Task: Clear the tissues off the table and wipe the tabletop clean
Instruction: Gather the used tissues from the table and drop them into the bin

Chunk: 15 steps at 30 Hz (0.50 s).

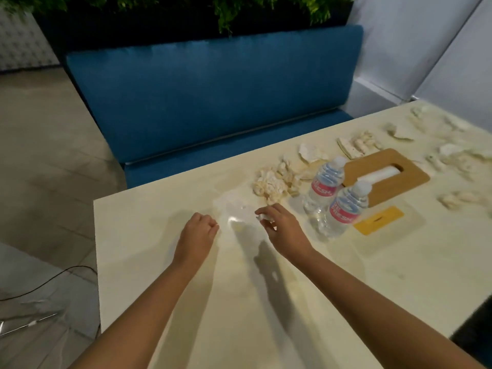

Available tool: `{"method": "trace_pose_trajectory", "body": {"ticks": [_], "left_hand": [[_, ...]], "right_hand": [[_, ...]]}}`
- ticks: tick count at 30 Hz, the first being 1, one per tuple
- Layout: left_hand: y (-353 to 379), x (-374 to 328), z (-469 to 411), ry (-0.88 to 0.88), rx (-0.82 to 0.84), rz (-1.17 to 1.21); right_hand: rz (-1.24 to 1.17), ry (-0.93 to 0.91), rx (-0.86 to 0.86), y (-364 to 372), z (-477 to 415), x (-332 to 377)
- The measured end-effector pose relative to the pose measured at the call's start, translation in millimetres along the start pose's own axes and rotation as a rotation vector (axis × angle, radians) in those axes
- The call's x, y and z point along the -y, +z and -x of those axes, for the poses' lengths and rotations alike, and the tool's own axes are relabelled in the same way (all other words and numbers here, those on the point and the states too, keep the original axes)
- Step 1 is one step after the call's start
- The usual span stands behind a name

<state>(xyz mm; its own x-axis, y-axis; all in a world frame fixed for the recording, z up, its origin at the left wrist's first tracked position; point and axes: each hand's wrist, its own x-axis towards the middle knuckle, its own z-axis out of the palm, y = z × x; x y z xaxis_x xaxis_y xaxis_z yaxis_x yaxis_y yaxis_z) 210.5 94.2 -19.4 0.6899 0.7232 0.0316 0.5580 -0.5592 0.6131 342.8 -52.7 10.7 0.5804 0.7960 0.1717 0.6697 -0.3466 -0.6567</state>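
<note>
Where the right hand [279, 225] grips: white tissue scrap [262, 217] pinched at the fingertips, probably for carrying off.
Left hand [198, 230]: fingers curled under; contents cannot be told.
Crumpled tissues [271, 182]: heaped just beyond, others scattered toward the table's [138, 262] far right corner, uncollected.

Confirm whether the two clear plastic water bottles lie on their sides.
No, both clear plastic water bottles stand upright beside the wooden tissue box.

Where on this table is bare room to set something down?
The near half of the table is bare, from the left edge to below the yellow card. The left hand and right hand are over it, the right pinching a tissue scrap. Crowded: the far right, with bottles, tissue box and crumpled tissues.
</note>
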Motion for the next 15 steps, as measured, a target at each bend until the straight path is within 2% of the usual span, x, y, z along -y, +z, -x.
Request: {"method": "trace_pose_trajectory", "body": {"ticks": [6, 15], "left_hand": [[27, -64, 48, 0.160, 0.129, 0.114], [97, -179, 115, 0.427, 0.489, 0.143]], "right_hand": [[-0.015, 0.117, -0.168, -42, 85, -18], [-0.126, 0.479, -0.409, -123, 208, -72]]}}
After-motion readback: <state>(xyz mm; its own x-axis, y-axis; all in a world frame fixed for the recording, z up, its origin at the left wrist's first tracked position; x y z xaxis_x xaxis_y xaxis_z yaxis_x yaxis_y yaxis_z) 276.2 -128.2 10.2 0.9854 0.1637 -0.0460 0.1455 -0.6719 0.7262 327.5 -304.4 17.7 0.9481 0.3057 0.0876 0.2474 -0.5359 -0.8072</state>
